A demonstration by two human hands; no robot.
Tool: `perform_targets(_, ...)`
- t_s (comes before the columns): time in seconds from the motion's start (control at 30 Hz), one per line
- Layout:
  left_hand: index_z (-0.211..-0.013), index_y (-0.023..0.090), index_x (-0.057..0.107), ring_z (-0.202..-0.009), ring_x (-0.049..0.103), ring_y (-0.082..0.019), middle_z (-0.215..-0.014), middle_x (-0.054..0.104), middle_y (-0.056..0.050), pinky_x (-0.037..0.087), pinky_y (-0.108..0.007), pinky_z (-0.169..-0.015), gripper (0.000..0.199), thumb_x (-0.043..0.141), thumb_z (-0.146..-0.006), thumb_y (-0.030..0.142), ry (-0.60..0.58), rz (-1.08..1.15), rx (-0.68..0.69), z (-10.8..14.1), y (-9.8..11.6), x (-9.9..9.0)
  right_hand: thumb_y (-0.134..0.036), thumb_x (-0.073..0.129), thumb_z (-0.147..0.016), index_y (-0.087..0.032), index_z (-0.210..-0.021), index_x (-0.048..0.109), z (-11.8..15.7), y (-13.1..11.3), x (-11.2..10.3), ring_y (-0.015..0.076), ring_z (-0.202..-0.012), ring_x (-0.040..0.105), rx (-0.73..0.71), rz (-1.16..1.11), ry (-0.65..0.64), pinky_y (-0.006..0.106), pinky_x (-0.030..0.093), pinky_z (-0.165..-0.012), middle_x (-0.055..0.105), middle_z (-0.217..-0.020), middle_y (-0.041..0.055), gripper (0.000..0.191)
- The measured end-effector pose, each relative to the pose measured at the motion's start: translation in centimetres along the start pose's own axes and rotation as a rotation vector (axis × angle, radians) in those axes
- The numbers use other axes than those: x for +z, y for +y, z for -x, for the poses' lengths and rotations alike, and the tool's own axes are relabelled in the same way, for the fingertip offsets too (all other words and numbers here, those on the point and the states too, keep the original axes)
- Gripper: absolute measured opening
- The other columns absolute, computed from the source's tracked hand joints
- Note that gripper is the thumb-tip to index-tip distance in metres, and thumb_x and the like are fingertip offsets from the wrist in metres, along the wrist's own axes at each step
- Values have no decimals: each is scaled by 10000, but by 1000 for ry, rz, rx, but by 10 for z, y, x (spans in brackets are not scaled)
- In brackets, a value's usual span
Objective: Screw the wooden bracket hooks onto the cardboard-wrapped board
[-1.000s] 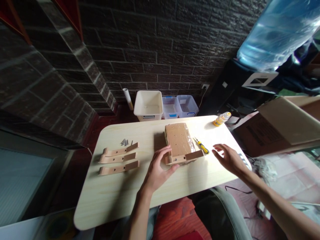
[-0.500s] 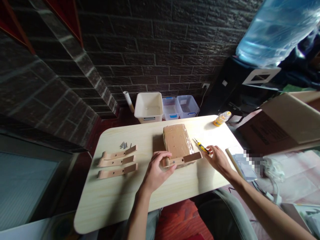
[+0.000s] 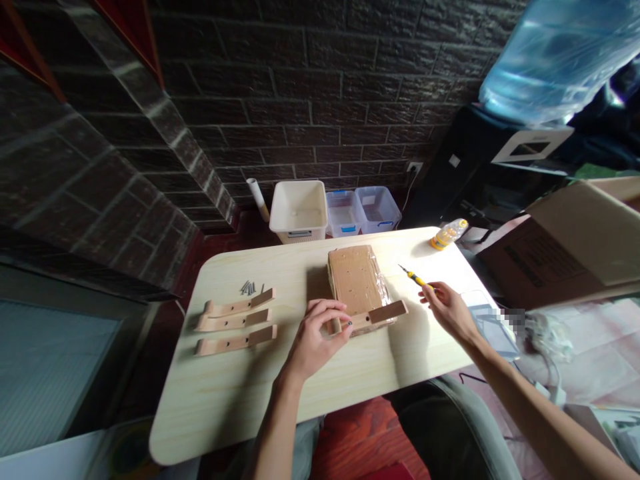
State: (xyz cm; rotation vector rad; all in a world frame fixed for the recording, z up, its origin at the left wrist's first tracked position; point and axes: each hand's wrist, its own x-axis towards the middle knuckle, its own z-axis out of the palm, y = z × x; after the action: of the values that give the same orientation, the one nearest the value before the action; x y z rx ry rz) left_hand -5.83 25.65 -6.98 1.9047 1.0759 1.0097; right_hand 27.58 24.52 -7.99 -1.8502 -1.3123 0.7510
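A wooden hook piece point(image 3: 387, 312) with holes lies across the near end of a taped cardboard box point(image 3: 353, 273). My left hand point(image 3: 317, 333) is at its left end, with thumb and forefinger closed around a small dark screw point(image 3: 350, 323) at one hole. The fingers partly cover that end of the wood. My right hand point(image 3: 445, 307) grips a yellow-and-black screwdriver point(image 3: 416, 277) by its handle, above the table to the right of the box. The tip points up and left, away from the screw.
On the table's point(image 3: 225, 400) left lie three more wooden pieces point(image 3: 237, 341) and several loose screws point(image 3: 247, 288). A clear bottle with yellow parts point(image 3: 449, 235) stands at the far right corner. Plastic bins point(image 3: 299, 208) sit beyond the far edge; a large carton point(image 3: 565, 247) is at right.
My right hand has moved right and slightly up with the screwdriver, away from the box. My left thumb and forefinger have drawn together at the screw.
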Motion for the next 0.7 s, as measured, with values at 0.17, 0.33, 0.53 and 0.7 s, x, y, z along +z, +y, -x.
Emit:
perform_targets(0.17, -904, 253, 720, -1126, 573, -229, -1097, 684, -52, 479, -424, -994, 62, 740, -848, 237, -2, 29, 9, 0, -2, -2, -593, 621, -891, -153, -1071, 636, 3, -53, -22, 218, -803, 690, -101, -140, 72, 320, 543, -662, 732, -918, 121, 476)
perform_targets(0.33, -997, 254, 697, -1162, 569, -233, -1162, 679, -55, 484, -425, -1014, 250, 821, -780, 266, -9, 104, -2, 2, -7, -4, -509, 653, -908, -172, -1065, 655, 17, -107, -36, 183, -770, 645, -213, -175, 84, 293, 530, -681, 690, -849, 64, 373)
perform_targets(0.53, -942, 244, 710, -1157, 573, -231, -1172, 681, -61, 489, -420, -1001, 132, 760, -845, 318, -52, 97, -31, 1, -7, -7, -462, 679, -901, -193, -1038, 648, 47, -148, -29, 178, -778, 624, -275, -183, -47, 254, 508, -657, 650, -837, 37, 304)
perform_targets(0.7, -947, 252, 732, -1157, 570, -224, -1174, 679, -56, 476, -410, -1017, 113, 737, -864, 329, -74, 69, -35, 1, -3, -9, -459, 670, -905, -214, -1028, 654, 61, -162, -10, 218, -876, 643, -323, -55, -212, 268, 533, -673, 686, -921, 61, 275)
